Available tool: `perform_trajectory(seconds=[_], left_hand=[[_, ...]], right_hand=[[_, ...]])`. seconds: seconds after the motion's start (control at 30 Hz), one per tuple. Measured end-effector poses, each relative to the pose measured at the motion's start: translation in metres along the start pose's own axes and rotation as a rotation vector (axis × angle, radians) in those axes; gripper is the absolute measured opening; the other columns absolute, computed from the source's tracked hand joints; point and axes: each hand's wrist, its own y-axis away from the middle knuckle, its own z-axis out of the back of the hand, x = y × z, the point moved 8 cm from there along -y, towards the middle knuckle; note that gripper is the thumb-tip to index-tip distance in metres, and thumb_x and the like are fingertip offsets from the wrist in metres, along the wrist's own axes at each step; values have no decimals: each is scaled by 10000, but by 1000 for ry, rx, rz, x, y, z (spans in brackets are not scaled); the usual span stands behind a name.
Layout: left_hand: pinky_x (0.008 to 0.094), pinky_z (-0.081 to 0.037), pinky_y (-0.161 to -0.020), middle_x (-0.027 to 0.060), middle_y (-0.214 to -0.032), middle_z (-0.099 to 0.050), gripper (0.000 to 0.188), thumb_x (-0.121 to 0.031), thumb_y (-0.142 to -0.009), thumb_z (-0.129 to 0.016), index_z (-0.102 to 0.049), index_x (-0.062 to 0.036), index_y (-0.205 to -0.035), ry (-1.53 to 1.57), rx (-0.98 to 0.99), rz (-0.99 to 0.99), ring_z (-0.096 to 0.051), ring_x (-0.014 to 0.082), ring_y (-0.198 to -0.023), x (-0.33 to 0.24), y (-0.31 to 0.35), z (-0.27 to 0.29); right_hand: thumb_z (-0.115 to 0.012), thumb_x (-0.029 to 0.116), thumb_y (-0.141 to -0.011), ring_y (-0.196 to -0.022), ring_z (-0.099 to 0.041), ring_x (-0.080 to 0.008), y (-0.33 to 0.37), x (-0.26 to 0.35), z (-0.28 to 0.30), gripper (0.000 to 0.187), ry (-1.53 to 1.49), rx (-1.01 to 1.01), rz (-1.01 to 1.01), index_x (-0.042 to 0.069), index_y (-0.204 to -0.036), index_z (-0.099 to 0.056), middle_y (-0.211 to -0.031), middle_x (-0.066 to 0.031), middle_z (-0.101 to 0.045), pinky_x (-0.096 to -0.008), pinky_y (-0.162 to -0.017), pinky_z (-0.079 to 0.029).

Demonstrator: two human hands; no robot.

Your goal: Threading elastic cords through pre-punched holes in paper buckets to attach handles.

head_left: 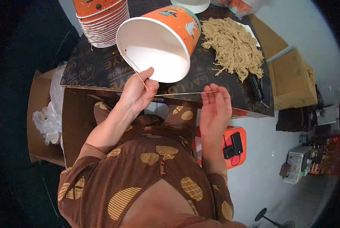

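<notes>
An orange paper bucket [179, 24] with a white inside lies on its side on the dark table, its mouth turned towards me. A thin tan cord [183, 94] runs from a small hole near the bucket's left rim down to my left hand [136, 92], whose fingers are closed on it just below the rim. From there the cord stretches taut to the right. My right hand [217, 108] pinches its other end between thumb and fingertips, palm towards me, in front of the table edge.
A stack of orange buckets [103, 24] stands at the back left. A heap of tan cords [232, 45] lies on the right, near a black pen-like tool [256, 89]. Cardboard boxes flank the table [88, 70]. An orange stool [236, 152] holds a black device.
</notes>
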Motion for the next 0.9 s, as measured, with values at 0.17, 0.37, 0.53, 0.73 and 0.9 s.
perform_trajectory(seconds=[0.17, 0.37, 0.53, 0.73, 0.9], left_hand=[[229, -317, -276, 59, -502, -482, 187, -151, -967, -488, -435, -1, -1065, -98, 109, 14, -429, 149, -341, -7, -3, 9], [239, -288, -250, 56, -489, -476, 203, -149, -941, -525, -490, 41, -1002, -149, 55, -45, -412, 144, -317, -21, 6, 14], [227, -276, -233, 80, -458, -488, 240, -168, -942, -527, -508, 71, -945, -277, 23, -73, -394, 143, -276, -30, 12, 19], [233, -267, -225, 97, -436, -483, 285, -206, -948, -518, -513, 78, -928, -335, 13, -75, -370, 147, -252, -34, 10, 34], [232, -256, -222, 81, -429, -465, 273, -190, -945, -522, -503, 83, -942, -312, 20, -24, -363, 142, -251, -28, 10, 28]], right_hand=[[-505, 15, -945, -839, -585, -178, -14, 6, 3, 127, -184, -4, -40, 24, -1066, -541, -994, -104, -616, -336, -810, -491], [-536, 29, -939, -770, -561, -152, -19, 8, 6, 142, -106, -9, -38, 23, -1081, -541, -946, -101, -624, -293, -731, -480], [-552, 47, -938, -673, -560, -149, -24, 2, 5, 136, -57, -58, -120, -7, -1060, -577, -836, -97, -639, -294, -671, -487], [-572, 58, -928, -635, -555, -134, -25, 7, -2, 107, 57, 40, -67, -10, -1006, -599, -795, -94, -641, -260, -607, -467], [-575, 50, -920, -658, -559, -89, -15, 15, -30, 102, 384, 145, 33, -17, -995, -590, -793, -66, -641, -210, -605, -445]])
